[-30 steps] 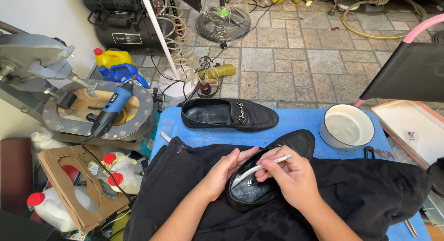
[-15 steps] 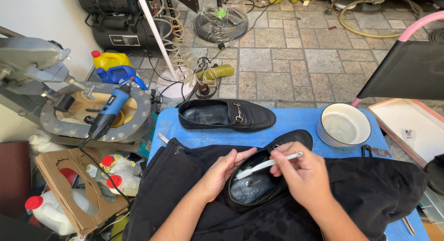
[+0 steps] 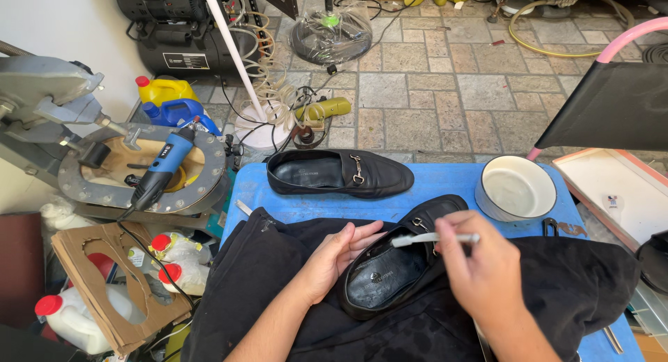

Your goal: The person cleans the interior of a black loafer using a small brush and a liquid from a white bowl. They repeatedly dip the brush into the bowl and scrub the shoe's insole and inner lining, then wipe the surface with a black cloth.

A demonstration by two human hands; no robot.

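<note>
A black loafer (image 3: pixel 390 271) lies tilted on a black cloth (image 3: pixel 563 278) across my lap and the blue table (image 3: pixel 445 181). My left hand (image 3: pixel 334 258) grips its left side at the opening. My right hand (image 3: pixel 480 264) holds a white toothbrush (image 3: pixel 431 238) level above the shoe's tongue, bristle end pointing left. A second black loafer (image 3: pixel 341 173) with a metal buckle rests on the table behind, toe to the right.
A white bowl of water (image 3: pixel 516 189) stands at the table's right. A blue rotary tool (image 3: pixel 158 169) lies on a grey metal machine (image 3: pixel 104 160) at left. Bottles (image 3: pixel 174 98), cardboard (image 3: pixel 104 285), hoses and a black compressor (image 3: pixel 181 28) crowd the tiled floor.
My right hand has drawn the toothbrush out of the shoe's inside and moved it up and to the right, over the tongue. The left hand has kept its grip.
</note>
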